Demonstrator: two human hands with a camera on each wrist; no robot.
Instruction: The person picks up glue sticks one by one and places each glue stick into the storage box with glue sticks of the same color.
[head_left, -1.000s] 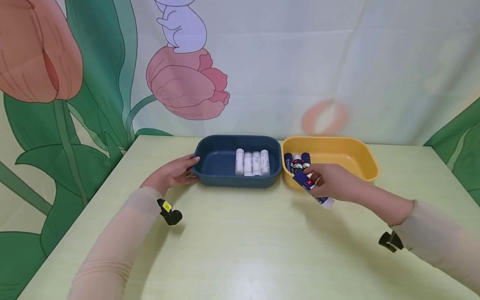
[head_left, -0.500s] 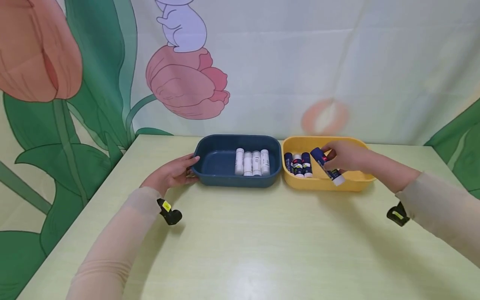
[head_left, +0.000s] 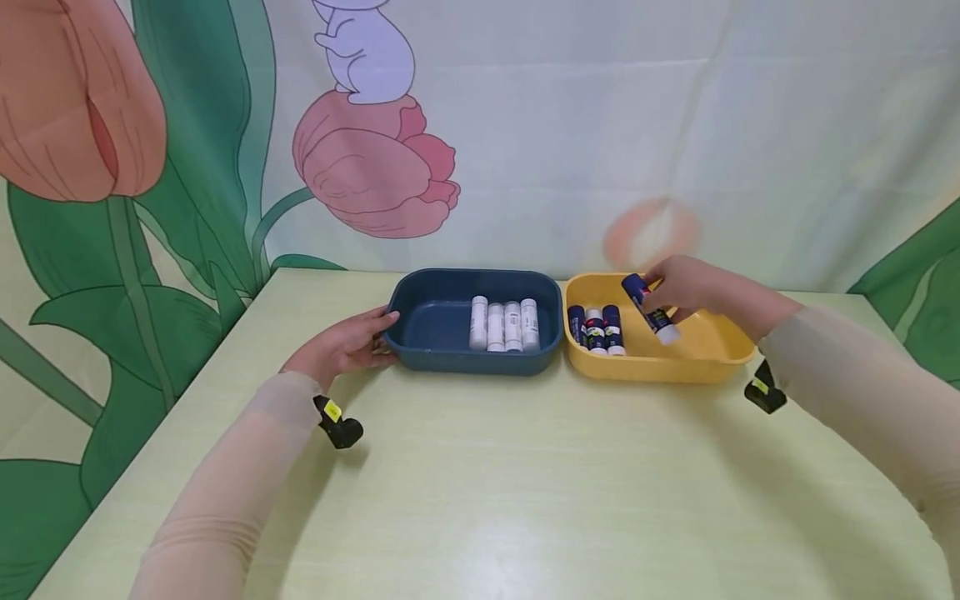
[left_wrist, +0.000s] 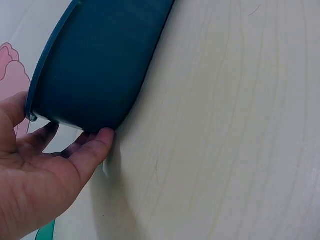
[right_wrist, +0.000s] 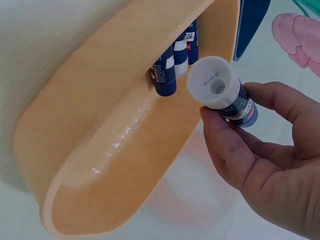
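My right hand [head_left: 686, 286] pinches a dark blue glue stick [head_left: 649, 308] with a white base, held tilted above the yellow bin [head_left: 675, 369]. In the right wrist view the white end of this glue stick [right_wrist: 212, 82] faces the camera. Three more dark blue glue sticks [head_left: 595, 332] lie side by side at the bin's left end. My left hand [head_left: 347, 343] grips the left end of the dark blue bin [head_left: 472, 363], thumb at the rim and fingers against the outer wall [left_wrist: 90, 85]. Several white glue sticks [head_left: 504, 325] stand in a row in that bin's right half.
Both bins sit side by side at the back of the pale wooden table [head_left: 480, 483]. Behind them hangs a printed curtain [head_left: 540, 150] with tulips and a white animal.
My right hand has lifted the glue stick from the yellow bin's front left edge, moving back and rightward over the bin. My left hand stays at the blue bin.
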